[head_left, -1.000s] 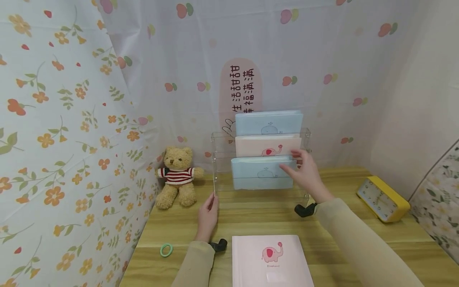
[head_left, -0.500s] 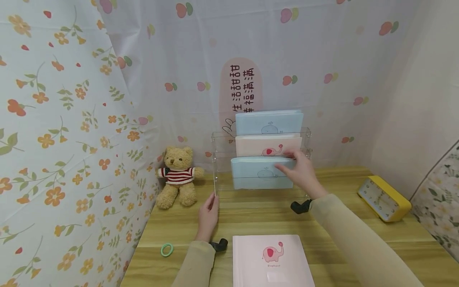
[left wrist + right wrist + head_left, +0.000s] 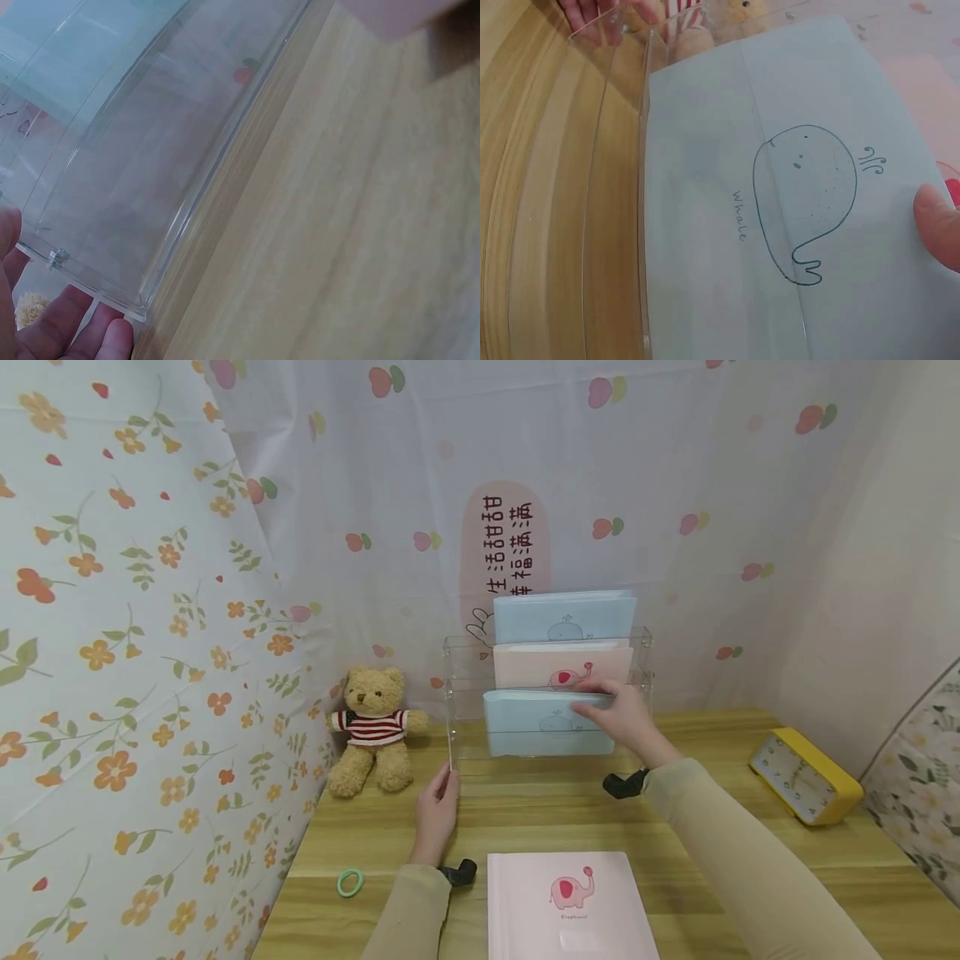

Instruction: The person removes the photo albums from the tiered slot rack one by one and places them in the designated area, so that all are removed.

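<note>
1. Toward the back edge of the wooden table (image 3: 540, 810), a clear acrylic rack (image 3: 453, 693) with three tiers of folders: blue whale folder (image 3: 543, 724) in the front tier, pink elephant folder (image 3: 558, 667) in the middle, another blue folder (image 3: 562, 617) at the rear.
2. Right hand (image 3: 622, 714) at the upper right corner of the blue whale folder, fingers curled over its top edge, thumb against the printed face (thumb tip alone visible in the right wrist view).
3. Left hand (image 3: 437, 806) at the rack's front left corner, fingertips (image 3: 112, 341) pressed to the lower edge of the clear wall.
4. At the front edge, flat between both sleeves, a pink elephant notebook (image 3: 570, 906).
5. Near the back left corner, a teddy bear (image 3: 372, 731) in a striped shirt; near the front left corner, a green ring (image 3: 348, 882).
6. At the right edge, a yellow clock (image 3: 806, 775), lying tilted.
</note>
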Available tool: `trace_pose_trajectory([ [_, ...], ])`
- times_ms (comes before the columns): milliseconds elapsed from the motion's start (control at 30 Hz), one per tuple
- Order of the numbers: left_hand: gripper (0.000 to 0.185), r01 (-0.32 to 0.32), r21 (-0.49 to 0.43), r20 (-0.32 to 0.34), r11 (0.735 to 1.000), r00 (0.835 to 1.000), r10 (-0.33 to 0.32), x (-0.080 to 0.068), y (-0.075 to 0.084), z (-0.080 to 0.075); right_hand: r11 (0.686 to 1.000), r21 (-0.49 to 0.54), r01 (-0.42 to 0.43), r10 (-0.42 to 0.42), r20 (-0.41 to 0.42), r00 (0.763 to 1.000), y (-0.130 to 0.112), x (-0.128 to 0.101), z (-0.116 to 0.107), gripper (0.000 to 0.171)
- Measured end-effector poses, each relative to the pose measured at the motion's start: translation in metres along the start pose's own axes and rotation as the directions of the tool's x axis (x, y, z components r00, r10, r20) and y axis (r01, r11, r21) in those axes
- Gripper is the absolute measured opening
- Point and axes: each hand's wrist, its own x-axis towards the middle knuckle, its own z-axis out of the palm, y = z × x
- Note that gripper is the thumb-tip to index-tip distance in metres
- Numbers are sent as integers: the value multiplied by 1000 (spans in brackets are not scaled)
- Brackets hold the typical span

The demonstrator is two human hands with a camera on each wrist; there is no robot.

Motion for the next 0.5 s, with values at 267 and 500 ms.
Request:
trace_pose_trajectory([
  [267,44,64,1,11,998,998,-64,0,4,-2,1000,11,19,-18,-75,997,1,-1,9,28],
  [500,44,71,2,10,997,997,-71,1,2,1,999,3,36,-35,-157,987,-4,-4,11,23],
])
